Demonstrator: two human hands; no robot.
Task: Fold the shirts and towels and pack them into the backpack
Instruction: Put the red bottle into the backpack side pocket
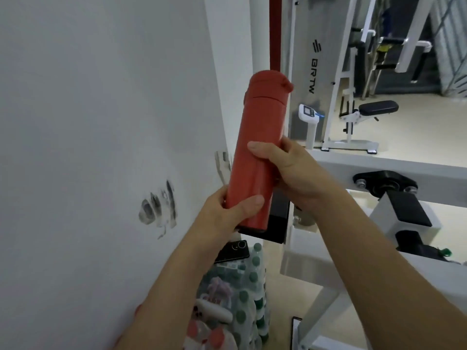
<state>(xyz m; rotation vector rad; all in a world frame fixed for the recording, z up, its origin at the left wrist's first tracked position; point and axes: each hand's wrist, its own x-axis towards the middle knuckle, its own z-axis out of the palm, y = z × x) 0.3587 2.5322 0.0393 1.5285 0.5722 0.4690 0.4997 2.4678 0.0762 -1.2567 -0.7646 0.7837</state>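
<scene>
Left grip [228, 210] clasping the base of a red vacuum flask [257, 122], right grip [293, 173] wrapped round its middle, probably shrink-wrapped water bottles [243, 294] below

The light is cool, flat and rather dim, with no hard shadows. The white wall [88, 109] from 8 to 11 o'clock reads as an even blue-grey. The brightest patch is the cream floor [417, 127] at 2 to 3 o'clock. The red flask [257, 147] at centre is the sharpest thing, with a soft darker band down its right side; the left hand [227, 213] and right hand [290, 173] on it are evenly lit. The pack of bottles [242, 299] at 6 o'clock is smeared and out of focus. Wide-angle distortion stretches the forearms toward 5 and 7 o'clock and tilts the grey machine panel [310, 59] at 1 o'clock. Fine detail looks soft throughout.
</scene>
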